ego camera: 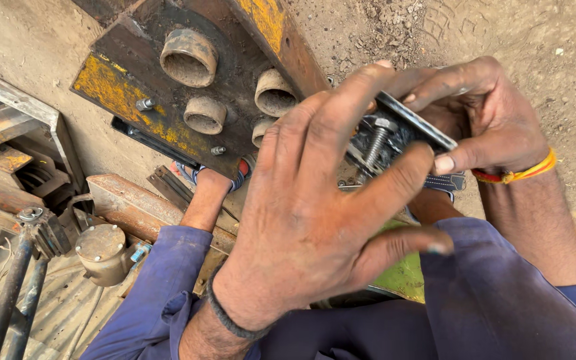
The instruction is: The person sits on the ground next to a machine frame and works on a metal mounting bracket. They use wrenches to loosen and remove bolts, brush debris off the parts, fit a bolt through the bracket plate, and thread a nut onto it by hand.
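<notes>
Gripping a greasy flat steel bracket with threaded bolt [395, 137] at centre: left hand [315, 220] fingers curled around it from seven o'clock, right hand [481, 120] pinching its two o'clock edge. Seemed mid-fitting; called for steady alignment. Sat below rusty yellow-painted plate with pipe sockets [188, 87].

dry, dusty dirt ground [535, 40] is stretching across the top and right, pressed with tyre tread marks and scattered with small debris. bright daylight is falling hard over it, glaring at the right edge. a heavy rusted steel plate [168, 100] with worn yellow paint and welded pipe sleeves [189, 57] is lying on the ground. at left, rusty angle iron [8, 100], a round metal housing [103, 252] and dark rods [8, 300] are lying piled together.
</notes>
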